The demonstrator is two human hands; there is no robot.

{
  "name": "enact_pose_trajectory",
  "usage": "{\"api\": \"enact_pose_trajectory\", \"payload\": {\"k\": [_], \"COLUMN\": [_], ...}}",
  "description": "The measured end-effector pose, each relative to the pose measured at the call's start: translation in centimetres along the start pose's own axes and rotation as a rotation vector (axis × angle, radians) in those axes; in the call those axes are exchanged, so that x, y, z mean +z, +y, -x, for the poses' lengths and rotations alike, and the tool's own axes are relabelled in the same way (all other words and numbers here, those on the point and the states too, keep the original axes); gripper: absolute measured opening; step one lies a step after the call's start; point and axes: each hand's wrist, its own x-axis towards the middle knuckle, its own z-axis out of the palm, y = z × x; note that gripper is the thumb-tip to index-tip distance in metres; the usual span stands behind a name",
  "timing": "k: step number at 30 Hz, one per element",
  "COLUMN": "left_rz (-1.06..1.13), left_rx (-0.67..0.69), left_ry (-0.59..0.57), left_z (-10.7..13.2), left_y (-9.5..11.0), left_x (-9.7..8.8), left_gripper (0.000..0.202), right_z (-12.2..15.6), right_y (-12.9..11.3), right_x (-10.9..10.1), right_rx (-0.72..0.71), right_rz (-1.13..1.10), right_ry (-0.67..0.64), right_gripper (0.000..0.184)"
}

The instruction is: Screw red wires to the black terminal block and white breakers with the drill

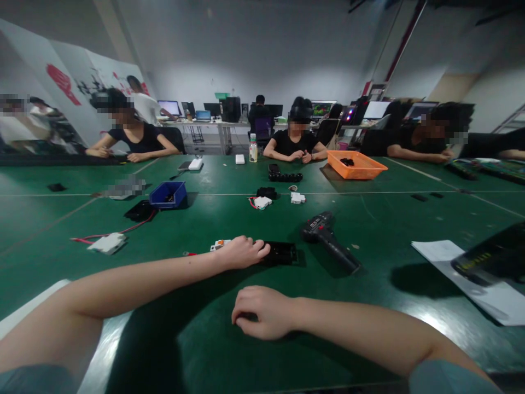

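Grip unclear: our left hand (246, 251) lies over the black case (283, 253).
White module (219, 244) sits left, drill (335, 249) right, blue bin (163, 202) far left; nearer, our right hand (264, 313) curls, contents hidden.

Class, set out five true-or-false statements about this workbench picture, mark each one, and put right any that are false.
1. The left hand is nearer to the long black housing than the right hand is. True.
2. The right hand has the power drill in its grip. False: the power drill lies on the green table, apart from both hands.
3. The orange basket has black items in it. True.
4. The small open bin is yellow. False: the bin is blue.
5. The bottle across the table stands upright. True.
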Motion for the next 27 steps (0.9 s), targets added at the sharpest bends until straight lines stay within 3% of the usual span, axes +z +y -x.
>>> {"api": "enact_pose_trajectory", "payload": {"k": [27], "left_rz": [0.010], "left_rx": [-0.040], "left_ry": [0.068], "left_z": [0.8], "left_y": [0.3], "left_x": [1.7], "left_gripper": [0.037], "right_z": [-0.3], "right_y": [-0.4], "right_x": [-0.2], "right_rx": [0.044], "right_rz": [-0.048], "right_ry": [-0.016], "right_gripper": [0.011]}}
